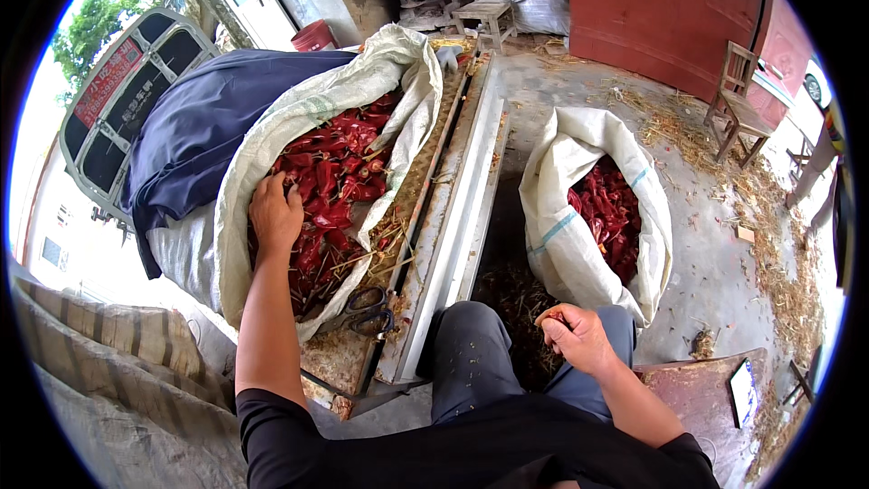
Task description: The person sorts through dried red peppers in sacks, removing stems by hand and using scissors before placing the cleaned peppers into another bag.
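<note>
Dried red chili peppers [333, 173] fill the open mouth of a large white woven sack [237, 217] that lies on its side on a flat worn surface. My left hand [277, 214] rests on these peppers near the sack's left rim, its fingertips partly hidden among them. Above my right thigh, my right hand [577, 339] is curled round something small and red, apparently a chili pepper. Just beyond that hand stands a second white woven sack [550, 217] with its rim rolled outward and red chili peppers [606, 217] inside. Scissors [370, 311] with dark handles lie by the first sack's lower edge.
A metal-edged ledge [441, 244] runs between the sacks. Dark blue cloth [204, 122] covers the left sack's far part. A low reddish table [692, 380] with a lit-screen device [743, 392] is at lower right. Wooden chairs [736, 105] stand farther off, and straw litters the floor.
</note>
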{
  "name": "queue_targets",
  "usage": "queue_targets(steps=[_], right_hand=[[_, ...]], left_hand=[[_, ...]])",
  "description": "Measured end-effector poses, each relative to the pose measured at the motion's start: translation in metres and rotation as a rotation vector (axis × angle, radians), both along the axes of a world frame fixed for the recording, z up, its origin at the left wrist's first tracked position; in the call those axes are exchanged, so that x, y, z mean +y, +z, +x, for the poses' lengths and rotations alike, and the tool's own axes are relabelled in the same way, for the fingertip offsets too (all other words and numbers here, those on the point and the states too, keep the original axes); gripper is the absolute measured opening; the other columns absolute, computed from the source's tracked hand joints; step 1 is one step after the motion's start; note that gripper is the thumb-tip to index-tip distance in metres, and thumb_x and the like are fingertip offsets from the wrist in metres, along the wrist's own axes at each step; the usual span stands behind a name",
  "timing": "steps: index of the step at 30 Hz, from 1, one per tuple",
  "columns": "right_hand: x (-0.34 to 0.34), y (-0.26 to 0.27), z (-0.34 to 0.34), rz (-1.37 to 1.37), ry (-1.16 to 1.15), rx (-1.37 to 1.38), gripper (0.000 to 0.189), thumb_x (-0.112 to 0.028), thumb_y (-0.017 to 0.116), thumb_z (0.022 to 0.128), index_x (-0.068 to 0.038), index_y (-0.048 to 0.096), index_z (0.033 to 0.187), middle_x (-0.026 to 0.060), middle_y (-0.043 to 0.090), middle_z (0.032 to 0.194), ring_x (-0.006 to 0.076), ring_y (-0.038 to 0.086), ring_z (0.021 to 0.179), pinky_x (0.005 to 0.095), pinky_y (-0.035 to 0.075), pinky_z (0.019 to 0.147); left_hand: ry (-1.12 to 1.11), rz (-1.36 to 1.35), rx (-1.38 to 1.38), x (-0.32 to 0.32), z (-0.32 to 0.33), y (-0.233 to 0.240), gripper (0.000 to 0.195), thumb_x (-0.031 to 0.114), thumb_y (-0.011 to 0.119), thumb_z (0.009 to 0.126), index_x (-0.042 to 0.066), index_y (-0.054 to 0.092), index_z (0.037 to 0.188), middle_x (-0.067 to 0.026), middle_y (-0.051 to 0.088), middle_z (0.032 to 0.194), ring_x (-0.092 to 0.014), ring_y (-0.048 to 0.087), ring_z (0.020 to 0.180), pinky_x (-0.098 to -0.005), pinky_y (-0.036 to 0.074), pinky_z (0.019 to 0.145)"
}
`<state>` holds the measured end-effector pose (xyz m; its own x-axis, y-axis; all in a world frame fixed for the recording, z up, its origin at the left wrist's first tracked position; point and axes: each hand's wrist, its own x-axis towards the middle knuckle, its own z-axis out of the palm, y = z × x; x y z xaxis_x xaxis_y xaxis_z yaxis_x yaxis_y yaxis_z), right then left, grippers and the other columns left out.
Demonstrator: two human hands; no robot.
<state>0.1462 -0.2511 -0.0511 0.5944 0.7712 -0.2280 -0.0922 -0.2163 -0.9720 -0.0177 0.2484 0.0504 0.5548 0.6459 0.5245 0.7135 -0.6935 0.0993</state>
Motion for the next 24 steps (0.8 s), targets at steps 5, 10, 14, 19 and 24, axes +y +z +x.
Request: queue_targets(steps=[5, 10, 14, 19, 24], right_hand=[[0.001, -0.002, -0.003, -0.002, 0.008, 0.003, 0.019, -0.018, 0.065, 0.101, 0.000, 0.070, 0.104, 0.0016, 0.067, 0.078, 0.0065, 0.059, 0.070, 0.0249, 0.050, 0.065], [0.005, -0.003, -0.009, -0.003, -0.003, 0.003, 0.019, -0.018, 0.066, 0.101, 0.000, 0.070, 0.104, 0.0019, 0.067, 0.078, 0.0067, 0.060, 0.072, 0.0255, 0.051, 0.067], [0.013, -0.003, -0.014, -0.027, 0.037, -0.014, 0.019, -0.018, 0.066, 0.101, 0.000, 0.070, 0.104, 0.0021, 0.067, 0.079, 0.0074, 0.061, 0.073, 0.0263, 0.051, 0.068], [0.022, 0.011, -0.020, -0.003, 0.091, -0.009, 0.019, -0.019, 0.066, 0.100, -0.001, 0.070, 0.103, 0.0021, 0.068, 0.079, 0.0081, 0.062, 0.073, 0.0264, 0.052, 0.068], [0.012, 0.009, -0.013, 0.006, 0.072, -0.060, 0.018, -0.018, 0.067, 0.100, -0.001, 0.071, 0.103, 0.0028, 0.068, 0.079, 0.0082, 0.062, 0.072, 0.0261, 0.051, 0.067]], left_hand=[[-0.027, -0.120, 0.050, 0.036, 0.035, -0.009, 0.066, 0.046, 0.062, 0.095, 0.019, 0.045, 0.153, -0.0211, 0.043, 0.157, -0.041, 0.044, 0.141, -0.0519, 0.038, 0.115], [0.032, -0.211, 0.258, 0.021, 0.062, -0.003, 0.067, 0.055, 0.057, 0.095, 0.030, 0.043, 0.155, -0.0173, 0.046, 0.156, -0.040, 0.049, 0.138, -0.0511, 0.043, 0.111], [-0.063, -0.259, 0.306, 0.005, 0.052, -0.002, 0.055, 0.049, 0.057, 0.095, 0.026, 0.055, 0.145, -0.0167, 0.060, 0.142, -0.038, 0.060, 0.127, -0.0484, 0.048, 0.105], [-0.088, -0.243, 0.373, -0.023, 0.031, 0.002, 0.040, 0.040, 0.059, 0.096, 0.024, 0.064, 0.132, -0.0141, 0.067, 0.127, -0.035, 0.064, 0.118, -0.0473, 0.051, 0.100], [0.051, -0.237, 0.409, -0.052, 0.023, 0.019, 0.040, 0.033, 0.063, 0.094, 0.026, 0.064, 0.133, -0.0106, 0.065, 0.130, -0.031, 0.060, 0.124, -0.0456, 0.050, 0.103]])
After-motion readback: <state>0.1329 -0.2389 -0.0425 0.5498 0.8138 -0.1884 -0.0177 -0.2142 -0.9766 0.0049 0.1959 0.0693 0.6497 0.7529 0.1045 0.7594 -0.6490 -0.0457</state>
